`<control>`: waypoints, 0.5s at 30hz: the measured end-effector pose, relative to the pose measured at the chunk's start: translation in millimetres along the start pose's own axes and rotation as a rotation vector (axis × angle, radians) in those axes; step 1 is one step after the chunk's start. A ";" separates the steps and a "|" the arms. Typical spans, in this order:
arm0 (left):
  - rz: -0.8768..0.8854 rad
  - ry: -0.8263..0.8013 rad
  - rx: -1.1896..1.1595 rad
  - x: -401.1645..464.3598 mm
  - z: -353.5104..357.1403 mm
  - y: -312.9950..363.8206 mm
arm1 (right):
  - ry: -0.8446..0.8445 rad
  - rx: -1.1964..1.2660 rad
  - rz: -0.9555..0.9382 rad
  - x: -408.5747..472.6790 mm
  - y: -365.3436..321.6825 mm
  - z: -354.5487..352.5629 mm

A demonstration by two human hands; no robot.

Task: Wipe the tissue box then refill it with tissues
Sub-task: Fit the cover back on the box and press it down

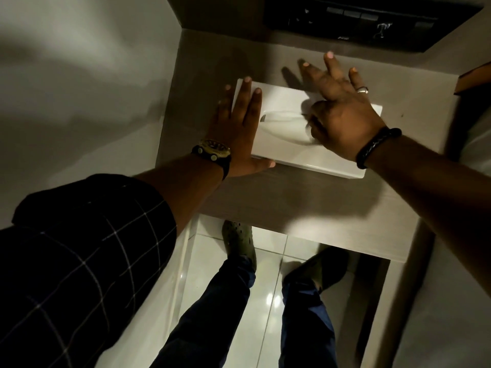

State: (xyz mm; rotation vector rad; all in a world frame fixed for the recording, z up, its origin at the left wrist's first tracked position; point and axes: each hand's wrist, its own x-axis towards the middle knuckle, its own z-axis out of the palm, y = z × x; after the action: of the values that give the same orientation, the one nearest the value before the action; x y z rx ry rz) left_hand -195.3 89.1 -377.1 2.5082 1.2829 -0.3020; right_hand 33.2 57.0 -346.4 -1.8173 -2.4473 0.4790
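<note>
- Slippage risk: flat, spread left hand [239,128] only braces the glossy white plastic tissue box [287,152], gripping nothing.
- Right hand [342,112], fingers splayed, thumb seemingly pressing the box's slot, may shove it along the grey ledge [292,208].

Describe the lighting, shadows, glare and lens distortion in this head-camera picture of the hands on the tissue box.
Head view: dim overall, with the white tissue box the brightest thing; the right hand casts finger shadows on the shelf behind it; bright glare spots on the glossy floor tiles; the wide-angle lens bends the walls and stretches the left sleeve; the left hand is fairly sharp.
</note>
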 end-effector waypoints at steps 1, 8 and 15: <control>0.001 0.000 -0.001 -0.1 0.0 0.1 | 0.009 0.010 0.020 -1.1 0.3 -0.3; -0.010 -0.006 0.013 1.8 -0.1 -1.3 | -0.115 -0.101 0.062 -8.6 4.0 5.3; -0.005 -0.009 0.029 2.6 2.2 -1.2 | -0.220 -0.220 -0.026 3.7 0.1 -3.2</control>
State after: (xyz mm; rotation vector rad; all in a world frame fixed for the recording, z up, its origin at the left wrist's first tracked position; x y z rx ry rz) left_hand -194.9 91.0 -380.2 2.5248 1.2903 -0.3351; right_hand 32.9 61.3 -343.8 -1.9007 -2.7662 0.4447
